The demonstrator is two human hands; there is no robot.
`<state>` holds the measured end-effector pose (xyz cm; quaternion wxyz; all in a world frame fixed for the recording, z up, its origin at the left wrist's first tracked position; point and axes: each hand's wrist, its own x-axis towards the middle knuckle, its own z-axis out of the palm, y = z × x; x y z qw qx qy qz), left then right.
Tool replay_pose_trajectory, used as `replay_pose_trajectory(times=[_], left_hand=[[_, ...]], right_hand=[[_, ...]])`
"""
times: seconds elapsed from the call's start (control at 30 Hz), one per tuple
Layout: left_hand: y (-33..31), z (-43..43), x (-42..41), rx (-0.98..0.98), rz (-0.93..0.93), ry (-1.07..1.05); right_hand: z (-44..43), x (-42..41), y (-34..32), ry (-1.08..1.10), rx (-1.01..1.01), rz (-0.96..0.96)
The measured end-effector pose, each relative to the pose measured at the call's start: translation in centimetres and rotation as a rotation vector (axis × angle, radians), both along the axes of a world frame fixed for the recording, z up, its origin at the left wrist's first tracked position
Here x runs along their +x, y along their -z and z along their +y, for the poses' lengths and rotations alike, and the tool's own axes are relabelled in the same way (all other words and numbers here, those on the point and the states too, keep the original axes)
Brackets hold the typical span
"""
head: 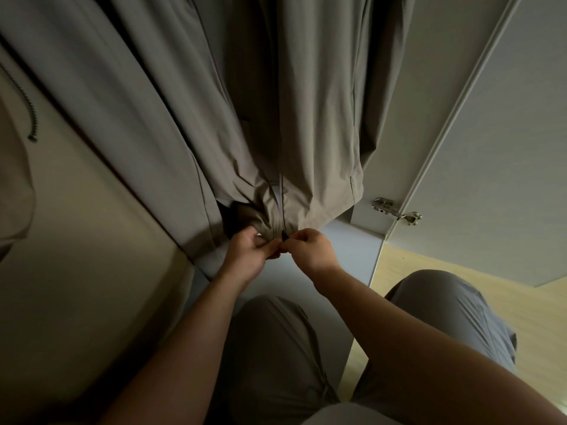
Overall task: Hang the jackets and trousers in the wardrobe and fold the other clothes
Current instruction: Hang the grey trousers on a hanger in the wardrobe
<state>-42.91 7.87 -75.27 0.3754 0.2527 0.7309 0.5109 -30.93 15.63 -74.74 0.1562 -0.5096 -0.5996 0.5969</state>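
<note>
Wardrobe interior, dim; pale floor panel [348,243] of the wardrobe visible at centre, just below the hanging cloth. One open door [491,142] fills the 2 o'clock side, with one metal hinge [396,210] at its inner edge. Wooden room floor [454,273] shows at 4 o'clock. Hanging garments: at least two countable. One grey garment [101,96] hangs from 10 to 11 o'clock; one taupe jacket [319,124] hangs at 12 o'clock, its hem reaching down to frame centre. One zip line [281,191] runs down the jacket front to a dark zip end [284,236] at the hem. Two hands meet there, touching each other. Left hand [247,256], fingers curled, grasps the bunched hem cloth just at 9 o'clock of the zip end. Right hand [311,248], fingers curled, pinches at the zip end from its 3 o'clock side; exactly which part it holds is hidden by the fingers. Both forearms bare. Two knees in grey trousers [441,305] at 5 to 6 o'clock, below the hands. At 9 o'clock, one beige garment [13,179] at the frame edge, with one twisted cord [30,118] ending in a dark tip.
</note>
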Motion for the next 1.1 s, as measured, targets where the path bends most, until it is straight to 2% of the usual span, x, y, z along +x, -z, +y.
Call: replay_pose_trajectory(times=[0.1,0.13,0.23,0.3,0.4,0.9,1.1], left_hand=[[0.0,0.1,-0.3,-0.093,0.231,0.025],[0.0,0.1,-0.5,-0.122,0.316,0.043],[0.1,0.0,-0.6,-0.131,0.420,0.066],[0.3,0.1,-0.6,-0.122,0.417,0.068],[0.3,0.3,-0.5,-0.086,0.329,0.031],[0.5,0.6,-0.3,-0.038,0.288,-0.001],[0.2,0.7,0.0,-0.040,0.284,0.014]], right_hand=[[-0.2,-0.2,0.1,-0.056,-0.040,-0.051],[-0.3,-0.2,0.2,-0.083,0.001,-0.083],[-0.9,-0.1,0.7,-0.161,0.316,-0.217],[-1.3,0.0,0.9,-0.158,0.419,-0.230],[-1.7,0.0,0.9,-0.114,0.450,-0.192],[-1.6,0.2,1.4,-0.003,0.324,-0.014],[-2.0,0.5,1.6,-0.007,0.485,0.001]])
